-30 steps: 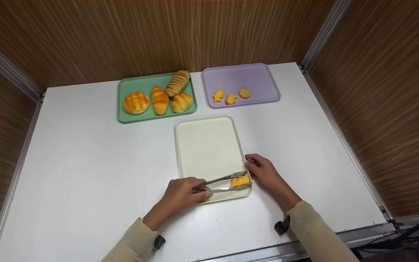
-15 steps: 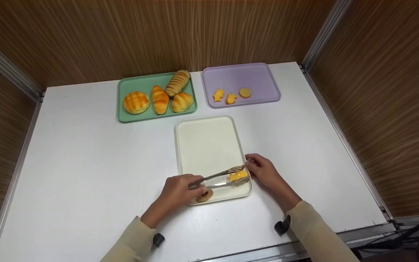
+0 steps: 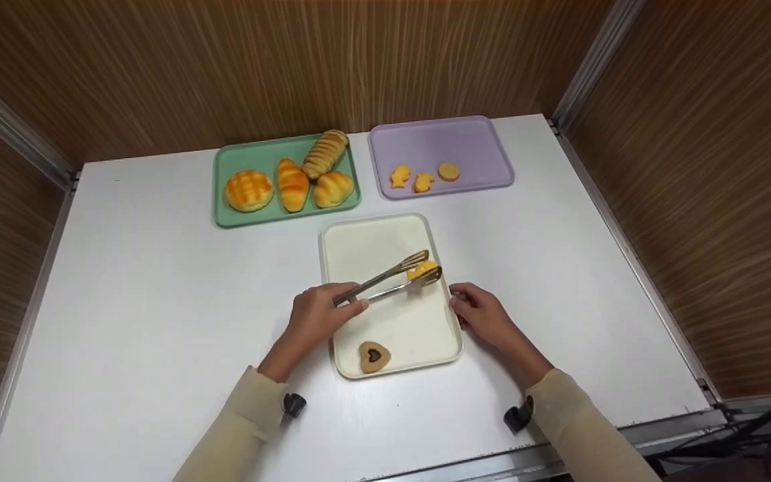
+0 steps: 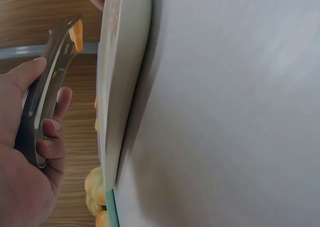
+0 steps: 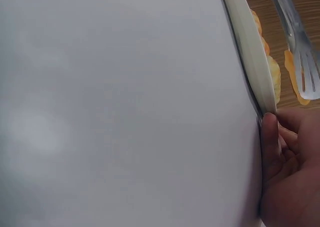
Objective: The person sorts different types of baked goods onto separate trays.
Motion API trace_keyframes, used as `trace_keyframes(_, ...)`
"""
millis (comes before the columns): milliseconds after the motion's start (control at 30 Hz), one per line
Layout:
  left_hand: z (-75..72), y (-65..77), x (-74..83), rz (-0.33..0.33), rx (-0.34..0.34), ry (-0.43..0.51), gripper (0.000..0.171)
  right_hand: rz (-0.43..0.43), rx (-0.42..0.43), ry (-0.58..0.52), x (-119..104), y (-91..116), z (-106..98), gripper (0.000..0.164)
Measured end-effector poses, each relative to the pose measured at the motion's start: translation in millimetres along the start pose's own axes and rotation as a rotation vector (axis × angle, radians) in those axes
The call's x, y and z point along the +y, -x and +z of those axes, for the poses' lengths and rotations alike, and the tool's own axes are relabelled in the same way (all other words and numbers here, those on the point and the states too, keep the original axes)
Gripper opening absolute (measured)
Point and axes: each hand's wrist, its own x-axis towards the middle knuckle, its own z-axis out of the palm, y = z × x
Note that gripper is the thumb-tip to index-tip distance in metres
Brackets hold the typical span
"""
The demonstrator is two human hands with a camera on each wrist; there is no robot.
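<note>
In the head view my left hand (image 3: 318, 311) grips metal serving tongs (image 3: 383, 276) over the cream tray (image 3: 375, 244). Between the slotted ends of the tongs is a yellow cookie (image 3: 421, 270), partly covered by them; the left wrist view has this cookie (image 4: 76, 35) held up off the tray. My right hand (image 3: 487, 313) pinches the tray's right edge, thumb above; in the right wrist view its fingertips (image 5: 270, 124) lie against the rim. A heart-shaped cookie (image 3: 369, 365) with a dark heart centre lies in the tray's near left corner.
Behind, to the left, a green tray (image 3: 272, 151) bears several bread rolls and loaves. A purple tray (image 3: 466, 144) at the back right has two yellow fish-shaped cookies and a round biscuit (image 3: 449, 171). Wood-patterned walls (image 3: 225, 67) enclose the white table (image 3: 158, 288).
My left hand has lifted the tongs and the yellow cookie from the tray's near right corner, moving away from me. The heart-shaped cookie is now uncovered. My right hand stays at the edge.
</note>
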Motion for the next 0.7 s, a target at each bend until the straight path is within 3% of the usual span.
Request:
trace_keyframes(300,-3.9,-50.0,-5.3,-0.104,0.035,0.024,0.040,-0.024,0.010,0.025,-1,0,0,0.030)
trace_keyframes(500,-3.1,-87.9,-6.6,-0.111,0.041,0.030,0.040,-0.010,0.016,0.031,-1,2,1,0.032)
trace_keyframes(700,-2.6,-119.3,-5.3,-0.119,0.061,0.063,0.038,-0.019,0.008,0.054,-30,17,2,0.032)
